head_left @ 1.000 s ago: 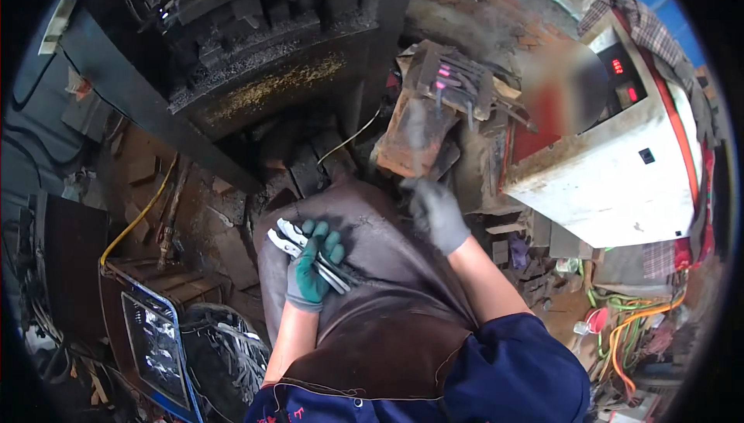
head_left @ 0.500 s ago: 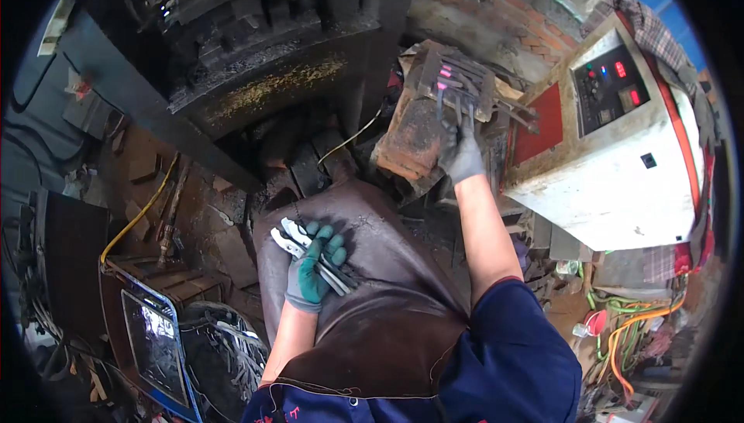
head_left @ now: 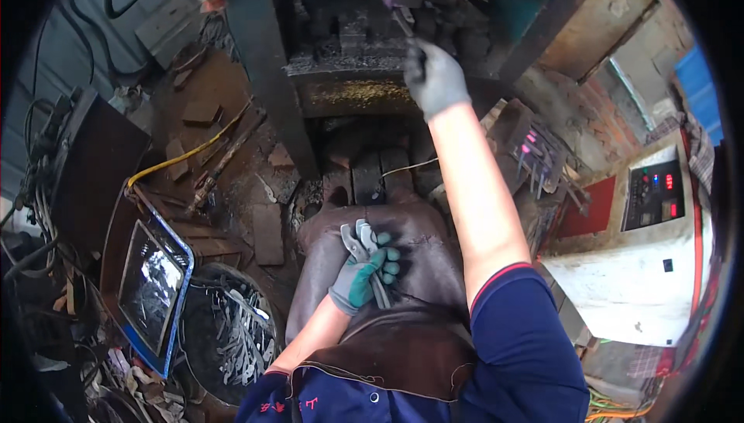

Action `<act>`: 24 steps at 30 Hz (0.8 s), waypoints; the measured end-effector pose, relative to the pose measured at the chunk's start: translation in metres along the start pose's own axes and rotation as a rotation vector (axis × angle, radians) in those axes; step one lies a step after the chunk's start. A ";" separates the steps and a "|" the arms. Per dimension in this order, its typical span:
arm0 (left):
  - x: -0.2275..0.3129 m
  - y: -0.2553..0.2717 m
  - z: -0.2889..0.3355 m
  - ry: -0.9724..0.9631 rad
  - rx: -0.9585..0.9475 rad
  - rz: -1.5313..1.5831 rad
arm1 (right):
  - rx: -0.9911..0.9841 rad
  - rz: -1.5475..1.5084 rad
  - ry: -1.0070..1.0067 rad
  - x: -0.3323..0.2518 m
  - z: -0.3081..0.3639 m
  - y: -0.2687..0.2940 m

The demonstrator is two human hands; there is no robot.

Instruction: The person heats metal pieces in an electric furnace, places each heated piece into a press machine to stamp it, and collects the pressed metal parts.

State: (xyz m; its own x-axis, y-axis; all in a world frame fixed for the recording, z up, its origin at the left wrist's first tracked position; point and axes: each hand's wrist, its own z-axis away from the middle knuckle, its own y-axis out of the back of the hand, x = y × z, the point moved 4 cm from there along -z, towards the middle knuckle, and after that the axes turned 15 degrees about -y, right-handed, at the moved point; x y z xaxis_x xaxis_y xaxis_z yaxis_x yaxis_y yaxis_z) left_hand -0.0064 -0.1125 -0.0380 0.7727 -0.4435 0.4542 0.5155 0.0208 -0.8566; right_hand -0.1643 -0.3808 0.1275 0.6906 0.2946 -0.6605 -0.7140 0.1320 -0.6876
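My left hand (head_left: 358,280), in a grey glove with green palm and fingers, is closed around several silver-grey metal pieces shaped like plier halves (head_left: 359,242), held above the brown apron (head_left: 325,299) on my lap. My right hand (head_left: 439,84), in a grey glove with dark fingers, reaches forward to the machine. It grips a dark metal rod (head_left: 403,22), whose far end glows pinkish-purple among the machine's dark blocks (head_left: 353,32). How the fingers wrap the rod is blurred.
Rods with glowing ends lie on a rack (head_left: 535,152) at right, beside a white control cabinet (head_left: 620,291) with red digits. A round bin (head_left: 213,384) of grey metal pieces stands at lower left, next to a blue-edged framed panel (head_left: 155,283). A yellow hose (head_left: 186,156) crosses the left floor.
My right hand has moved from the rack at right, forward and left to the machine, now carrying a glowing rod. The view has turned right; my left hand still holds its pieces.
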 end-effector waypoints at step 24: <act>-0.005 0.004 0.004 -0.057 -0.068 -0.101 | -0.553 0.435 -0.014 0.146 0.139 -0.117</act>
State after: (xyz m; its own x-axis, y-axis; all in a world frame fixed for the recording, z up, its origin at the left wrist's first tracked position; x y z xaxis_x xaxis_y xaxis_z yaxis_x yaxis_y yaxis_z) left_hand -0.0065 -0.1070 -0.0424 0.7387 -0.3886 0.5507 0.5673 -0.0828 -0.8194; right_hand 0.0041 -0.2216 0.1532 0.3512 0.2240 -0.9091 -0.7593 -0.5000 -0.4166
